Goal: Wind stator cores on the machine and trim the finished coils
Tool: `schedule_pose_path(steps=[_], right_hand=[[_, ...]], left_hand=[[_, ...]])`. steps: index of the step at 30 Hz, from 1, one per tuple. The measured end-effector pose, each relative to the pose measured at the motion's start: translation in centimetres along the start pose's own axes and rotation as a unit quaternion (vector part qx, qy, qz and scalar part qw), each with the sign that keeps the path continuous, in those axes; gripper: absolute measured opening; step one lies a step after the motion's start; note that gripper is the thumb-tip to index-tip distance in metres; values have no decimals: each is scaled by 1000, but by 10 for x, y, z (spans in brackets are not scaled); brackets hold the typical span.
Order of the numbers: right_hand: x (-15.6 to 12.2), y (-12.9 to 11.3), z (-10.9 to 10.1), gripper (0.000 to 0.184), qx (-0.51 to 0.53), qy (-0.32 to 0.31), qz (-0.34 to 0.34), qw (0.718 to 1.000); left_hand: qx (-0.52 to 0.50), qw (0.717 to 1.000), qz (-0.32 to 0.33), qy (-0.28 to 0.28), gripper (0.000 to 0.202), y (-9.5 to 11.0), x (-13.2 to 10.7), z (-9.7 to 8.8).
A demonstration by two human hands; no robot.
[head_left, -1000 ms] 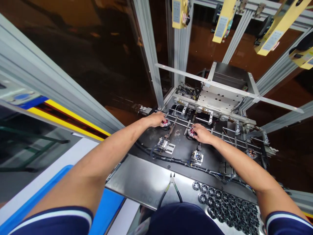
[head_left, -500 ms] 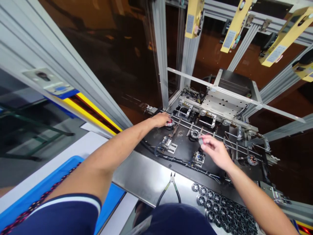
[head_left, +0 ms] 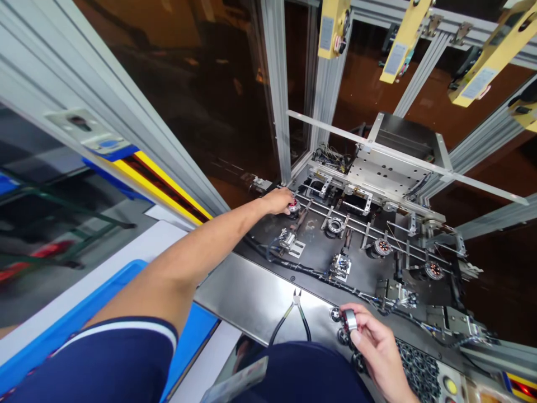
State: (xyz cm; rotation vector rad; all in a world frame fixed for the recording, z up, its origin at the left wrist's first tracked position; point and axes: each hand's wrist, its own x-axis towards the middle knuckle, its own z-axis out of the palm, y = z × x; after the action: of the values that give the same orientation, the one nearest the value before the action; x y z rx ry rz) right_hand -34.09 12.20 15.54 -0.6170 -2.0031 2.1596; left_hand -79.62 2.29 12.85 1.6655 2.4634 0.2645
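Note:
My left hand (head_left: 279, 200) reaches far into the machine and its fingers close on a small round motor part with a red centre (head_left: 293, 205) seated in the leftmost fixture. My right hand (head_left: 371, 338) is low and near me, pinching another small round motor part (head_left: 349, 320) just above the rows of black round parts (head_left: 409, 364) on the steel shelf. An empty ring-shaped fixture (head_left: 335, 226) sits in the middle of the black machine bed (head_left: 314, 252). Two more wound parts (head_left: 381, 247) sit in fixtures further right.
Black-handled cutters (head_left: 293, 316) lie on the steel shelf (head_left: 247, 299) in front of me. A blue tray (head_left: 84, 313) is at lower left. Aluminium frame posts (head_left: 274, 84) and yellow hanging units (head_left: 333, 25) surround the machine; a control panel with a yellow button (head_left: 450, 386) is at lower right.
My right hand has drawn back from the middle fixture, carrying a round part down to the shelf near me. My left hand stays on the leftmost fixture's part.

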Motion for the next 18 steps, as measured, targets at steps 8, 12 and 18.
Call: schedule_pose_path(steps=[8,12,18], right_hand=[[24,6,36,20,-106,-106,-47,988],[53,32,66,3,-317,-176,-153,920],[113,92,137,8,-441,-249,-215,835]], left_hand=[[-85,982,-74,149,27,48,-90,-23],[-115,976,-107,152,26,84,-191,0],[-105,979,-175,26,17,116,-262,108]])
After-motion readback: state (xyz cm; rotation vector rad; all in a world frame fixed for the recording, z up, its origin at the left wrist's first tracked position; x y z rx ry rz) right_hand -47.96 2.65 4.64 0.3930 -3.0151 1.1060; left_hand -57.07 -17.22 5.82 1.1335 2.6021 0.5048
